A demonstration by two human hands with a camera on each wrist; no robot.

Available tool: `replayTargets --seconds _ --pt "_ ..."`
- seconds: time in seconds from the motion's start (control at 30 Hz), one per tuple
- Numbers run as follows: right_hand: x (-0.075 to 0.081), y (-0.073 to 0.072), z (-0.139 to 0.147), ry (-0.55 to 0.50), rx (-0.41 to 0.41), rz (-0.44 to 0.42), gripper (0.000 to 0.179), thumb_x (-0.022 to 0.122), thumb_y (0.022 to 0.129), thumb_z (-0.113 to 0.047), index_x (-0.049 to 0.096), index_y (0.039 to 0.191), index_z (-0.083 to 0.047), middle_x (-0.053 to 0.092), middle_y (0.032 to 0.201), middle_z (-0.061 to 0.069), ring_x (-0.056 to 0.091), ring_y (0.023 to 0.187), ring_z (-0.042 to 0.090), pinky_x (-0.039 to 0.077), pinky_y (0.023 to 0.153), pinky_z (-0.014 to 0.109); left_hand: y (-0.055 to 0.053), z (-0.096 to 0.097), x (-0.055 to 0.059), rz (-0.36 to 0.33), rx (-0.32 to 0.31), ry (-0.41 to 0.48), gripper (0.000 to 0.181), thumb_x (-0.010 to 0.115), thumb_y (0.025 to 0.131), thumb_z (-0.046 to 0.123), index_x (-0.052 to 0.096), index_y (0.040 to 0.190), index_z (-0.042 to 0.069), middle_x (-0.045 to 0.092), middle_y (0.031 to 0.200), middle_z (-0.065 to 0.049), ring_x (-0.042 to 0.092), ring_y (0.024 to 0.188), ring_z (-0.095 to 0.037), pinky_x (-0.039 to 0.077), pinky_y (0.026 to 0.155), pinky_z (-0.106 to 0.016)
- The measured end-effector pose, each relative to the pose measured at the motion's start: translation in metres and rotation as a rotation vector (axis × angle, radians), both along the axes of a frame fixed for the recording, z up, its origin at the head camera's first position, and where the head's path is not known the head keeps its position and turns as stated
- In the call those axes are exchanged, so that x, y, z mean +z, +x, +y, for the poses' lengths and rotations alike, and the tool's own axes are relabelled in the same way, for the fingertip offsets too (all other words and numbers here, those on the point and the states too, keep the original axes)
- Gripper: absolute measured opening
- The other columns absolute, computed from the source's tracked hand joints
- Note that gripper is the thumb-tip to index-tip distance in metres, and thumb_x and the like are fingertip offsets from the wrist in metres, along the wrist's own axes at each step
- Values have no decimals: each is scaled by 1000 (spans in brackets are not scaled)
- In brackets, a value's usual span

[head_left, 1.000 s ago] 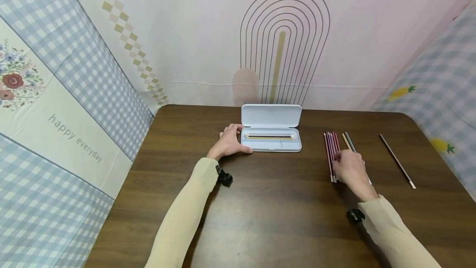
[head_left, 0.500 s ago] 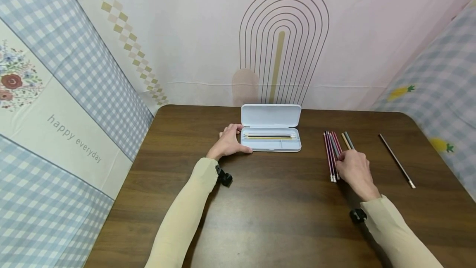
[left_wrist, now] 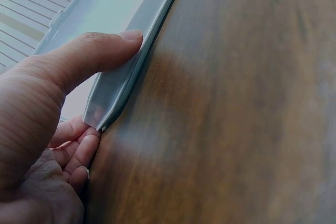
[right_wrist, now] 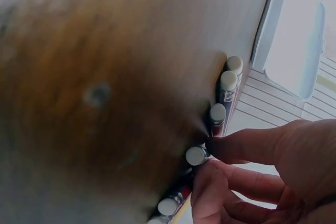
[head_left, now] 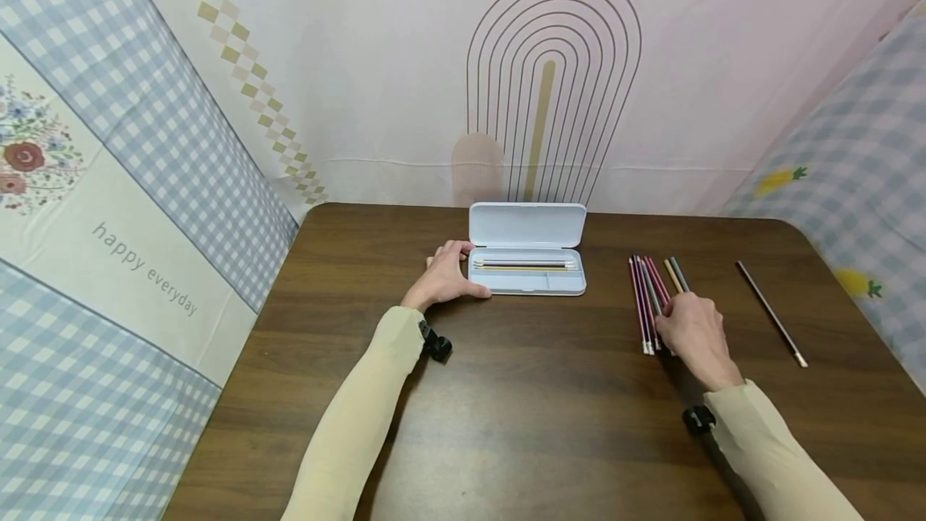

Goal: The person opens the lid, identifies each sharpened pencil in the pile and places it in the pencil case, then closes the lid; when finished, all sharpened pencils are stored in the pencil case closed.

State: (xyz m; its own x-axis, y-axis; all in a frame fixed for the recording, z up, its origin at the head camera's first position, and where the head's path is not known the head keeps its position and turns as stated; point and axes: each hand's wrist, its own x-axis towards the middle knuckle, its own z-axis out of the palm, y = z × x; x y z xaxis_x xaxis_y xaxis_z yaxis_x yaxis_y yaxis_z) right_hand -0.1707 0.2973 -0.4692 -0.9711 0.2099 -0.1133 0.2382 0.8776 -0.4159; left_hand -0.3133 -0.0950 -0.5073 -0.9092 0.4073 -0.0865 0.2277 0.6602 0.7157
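Note:
My left hand holds the left end of a pale blue pencil case, thumb on its front rim and fingers curled at the side. The case's lid stands up, and several pencils lie in its back compartment. At the right, my right hand is low over a row of pencils. Between its thumb and index finger it pinches one pencil near the white eraser end, as the right wrist view shows. Dark red and purple pencils lie just left of this hand.
A yellowish pencil and a blue-grey pencil stick out beyond the right hand, partly hidden by it. Farther right, a lone dark pencil lies slanted on the brown table. A printed cloth hangs behind the table.
My right hand has shifted slightly right, and the pencils by its fingertips have spread apart a little, with a greyish one now showing among the red ones. The left hand and case stay put.

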Motion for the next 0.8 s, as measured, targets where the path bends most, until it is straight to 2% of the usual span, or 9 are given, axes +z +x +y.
replayTargets --seconds 0.23,0.37,0.57,0.67,0.8 --pt "0 -4 1 8 -27 -28 28 69 100 -13 68 75 0 62 66 9 59 57 21 46 50 34 -1 0 -1 5 3 5 97 97 77 38 48 154 6 55 150 -18 49 142 -34 31 120 -51" --pt "-2 -2 4 1 -62 -21 36 70 100 -20 68 68 -5 62 63 7 59 59 24 45 53 35 -1 0 -2 5 -1 -1 97 97 77 38 48 154 6 55 149 -17 49 142 -34 31 120 -51" --pt "-1 3 5 5 -100 6 41 65 100 -26 61 61 -13 55 63 3 53 64 25 37 57 35 0 0 0 -4 1 4 96 98 77 38 48 154 6 55 149 -17 49 142 -33 31 120 -51" --pt "1 7 5 4 -101 44 38 63 100 -26 61 65 -12 58 67 5 54 66 26 38 58 36 0 0 0 -2 2 1 97 97 77 38 48 154 6 55 150 -17 49 142 -33 32 119 -50" --pt "1 11 6 14 -70 138 24 63 99 -20 65 81 -4 66 78 14 61 72 34 48 64 47 0 0 -1 -1 2 -3 96 97 78 39 48 155 6 55 150 -17 49 141 -33 32 118 -49"
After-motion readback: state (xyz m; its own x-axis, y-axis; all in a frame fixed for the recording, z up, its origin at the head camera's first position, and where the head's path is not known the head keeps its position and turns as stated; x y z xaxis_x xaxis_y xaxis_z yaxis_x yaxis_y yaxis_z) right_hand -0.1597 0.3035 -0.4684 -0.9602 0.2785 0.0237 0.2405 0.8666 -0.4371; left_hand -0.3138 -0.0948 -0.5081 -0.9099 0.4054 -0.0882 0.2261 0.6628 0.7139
